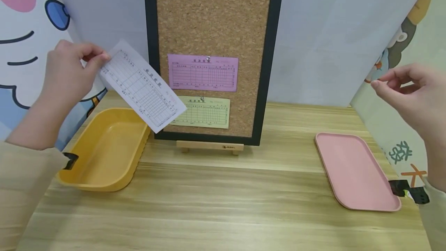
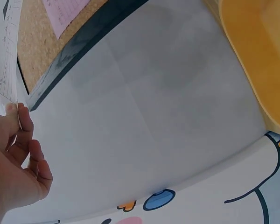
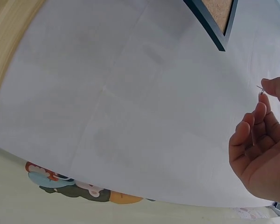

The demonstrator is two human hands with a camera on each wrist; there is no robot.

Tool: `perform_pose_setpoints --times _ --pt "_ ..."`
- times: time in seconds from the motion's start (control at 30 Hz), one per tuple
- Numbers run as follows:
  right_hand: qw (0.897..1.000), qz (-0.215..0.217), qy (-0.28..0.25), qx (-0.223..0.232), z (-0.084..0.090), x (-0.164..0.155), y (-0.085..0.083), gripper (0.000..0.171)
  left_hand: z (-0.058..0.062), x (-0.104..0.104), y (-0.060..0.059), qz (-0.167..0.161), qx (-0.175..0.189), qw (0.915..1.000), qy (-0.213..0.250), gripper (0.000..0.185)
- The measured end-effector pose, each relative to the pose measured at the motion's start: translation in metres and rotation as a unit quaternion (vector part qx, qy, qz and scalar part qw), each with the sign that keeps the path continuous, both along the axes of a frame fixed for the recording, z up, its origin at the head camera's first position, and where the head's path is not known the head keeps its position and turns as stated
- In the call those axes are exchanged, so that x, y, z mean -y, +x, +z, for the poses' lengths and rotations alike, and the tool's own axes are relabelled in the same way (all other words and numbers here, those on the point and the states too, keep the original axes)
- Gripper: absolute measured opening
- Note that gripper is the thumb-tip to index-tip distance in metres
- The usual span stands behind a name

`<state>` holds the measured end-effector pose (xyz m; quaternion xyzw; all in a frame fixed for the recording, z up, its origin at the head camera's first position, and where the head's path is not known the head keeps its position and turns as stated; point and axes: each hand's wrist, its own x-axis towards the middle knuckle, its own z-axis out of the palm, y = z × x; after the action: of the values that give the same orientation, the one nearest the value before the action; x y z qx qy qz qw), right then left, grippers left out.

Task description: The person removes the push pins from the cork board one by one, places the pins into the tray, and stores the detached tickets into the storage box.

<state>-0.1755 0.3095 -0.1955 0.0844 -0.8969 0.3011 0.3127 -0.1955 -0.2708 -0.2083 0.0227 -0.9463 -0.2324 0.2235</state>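
Observation:
My left hand (image 1: 67,74) pinches a white printed receipt slip (image 1: 143,86) by one corner, and the slip slants down to the right in front of the corkboard (image 1: 212,22). Its lower end overlaps part of a yellow-green slip (image 1: 209,117) on the board. Above that one is a purple slip (image 1: 203,73); a push pin stands at the top of each. Off to the right of the board, my right hand (image 1: 414,100) is raised. In the right wrist view its thumb and forefinger pinch a small push pin (image 3: 261,90), whose point shows.
A yellow tub (image 1: 104,154) stands on the wooden table (image 1: 223,200) at the left, beneath my left hand. At the right lies a pink tray (image 1: 357,171). The black-framed board leans on a small wooden stand (image 1: 210,146), with a pale cloth (image 1: 320,49) behind it.

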Motion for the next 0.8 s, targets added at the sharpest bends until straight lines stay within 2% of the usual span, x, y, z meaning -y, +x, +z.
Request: perform_pose_setpoints --times 0.3,0.53,0.8 --pt "1.000 0.000 0.003 0.021 -0.024 -0.014 0.005 0.017 -0.011 0.019 -0.005 -0.032 0.026 0.9987 -0.030 0.037" --pt "0.999 0.006 -0.007 0.042 -0.046 -0.022 0.006 0.008 -0.024 0.033 -0.013 -0.053 0.054 0.9964 -0.039 0.036" --pt "0.996 -0.012 0.024 0.084 -0.073 -0.033 0.008 0.017 -0.040 0.044 -0.020 -0.081 0.048 0.9925 -0.078 0.029"
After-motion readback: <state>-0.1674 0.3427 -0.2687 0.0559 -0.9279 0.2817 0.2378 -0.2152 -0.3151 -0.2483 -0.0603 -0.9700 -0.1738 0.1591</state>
